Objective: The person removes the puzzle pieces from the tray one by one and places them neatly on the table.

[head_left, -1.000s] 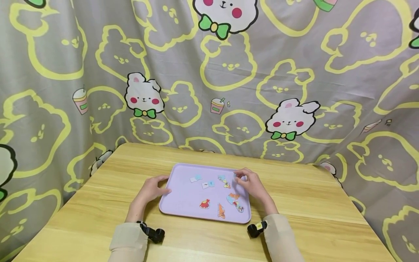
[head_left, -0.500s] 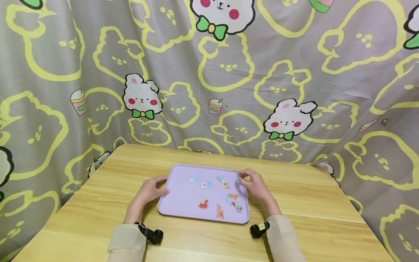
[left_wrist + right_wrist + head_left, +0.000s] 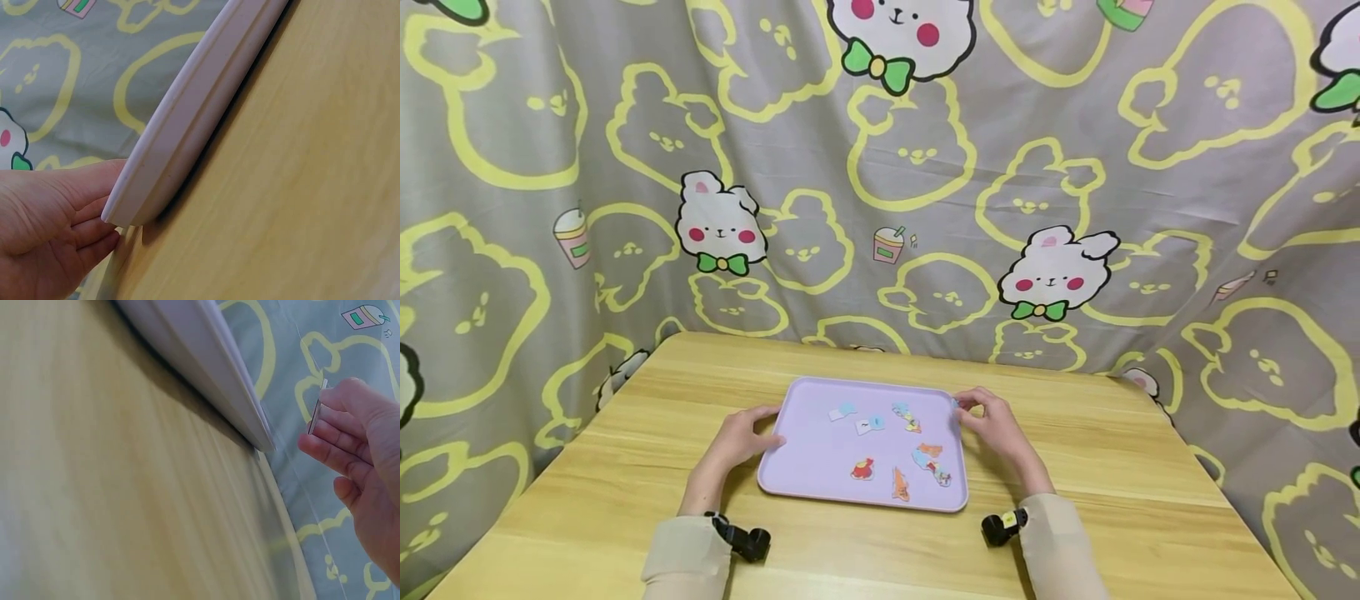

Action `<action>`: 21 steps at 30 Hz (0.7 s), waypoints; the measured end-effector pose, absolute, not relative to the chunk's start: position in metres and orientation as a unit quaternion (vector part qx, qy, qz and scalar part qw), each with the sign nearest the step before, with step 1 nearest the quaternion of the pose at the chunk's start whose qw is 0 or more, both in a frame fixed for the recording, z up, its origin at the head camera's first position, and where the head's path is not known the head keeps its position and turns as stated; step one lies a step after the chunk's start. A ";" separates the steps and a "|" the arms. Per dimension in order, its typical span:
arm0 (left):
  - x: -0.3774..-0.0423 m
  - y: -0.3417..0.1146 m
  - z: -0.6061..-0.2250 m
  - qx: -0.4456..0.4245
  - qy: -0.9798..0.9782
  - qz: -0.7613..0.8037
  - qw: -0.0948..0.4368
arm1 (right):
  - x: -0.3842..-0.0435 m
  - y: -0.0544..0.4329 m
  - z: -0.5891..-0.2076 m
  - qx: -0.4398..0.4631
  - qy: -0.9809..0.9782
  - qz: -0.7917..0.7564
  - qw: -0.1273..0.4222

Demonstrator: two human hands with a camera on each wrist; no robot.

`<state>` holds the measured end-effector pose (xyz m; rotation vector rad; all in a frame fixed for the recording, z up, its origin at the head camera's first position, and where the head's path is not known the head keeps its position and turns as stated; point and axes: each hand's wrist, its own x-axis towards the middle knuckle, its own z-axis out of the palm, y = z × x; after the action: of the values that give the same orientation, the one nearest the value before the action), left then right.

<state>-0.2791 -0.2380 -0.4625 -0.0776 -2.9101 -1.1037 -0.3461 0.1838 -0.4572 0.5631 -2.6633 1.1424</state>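
Note:
A lilac tray [image 3: 816,454] lies on the table, its left edge held by my left hand [image 3: 737,437], thumb over the rim. In the left wrist view, that hand [image 3: 56,225] has its fingers at the tray's outer wall [image 3: 165,137]. Just past the right edge, my right hand [image 3: 996,423] pinches a thin flat piece [image 3: 317,407], seen edge-on in the right wrist view; its printed face is hidden there. Cut-out picture pieces lie on the tray: a red one [image 3: 862,469], an orange one [image 3: 900,484], a blue-and-orange cluster [image 3: 932,463] and a colourful one [image 3: 907,417].
Two white-and-light-blue pieces [image 3: 842,412] lie towards the tray's back left. A wood-grain table [image 3: 865,550] carries the tray. Behind it hangs a grey curtain [image 3: 820,150] with cartoon rabbits. Black wrist cameras [image 3: 748,543] sit at both cuffs.
My right hand has moved to the right, from over the tray's back right corner to just beyond its edge, carrying the flat piece. The left hand keeps its hold on the tray.

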 end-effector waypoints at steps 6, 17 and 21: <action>-0.279 -0.237 -0.462 -0.029 -0.936 -0.350 0.017 | -0.345 0.190 -0.458 0.187 -0.898 0.386 0.099; -0.278 -0.237 -0.460 -0.027 -0.937 -0.348 0.015 | -0.345 0.205 -0.461 0.186 -0.899 0.379 0.113; -0.278 -0.237 -0.458 -0.028 -0.937 -0.348 0.012 | -0.345 0.211 -0.461 0.182 -0.902 0.373 0.118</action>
<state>-0.2777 -0.2366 -0.4580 -0.0865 -2.9218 -1.0851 -0.3446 0.2106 -0.4611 0.5339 -2.6390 1.0913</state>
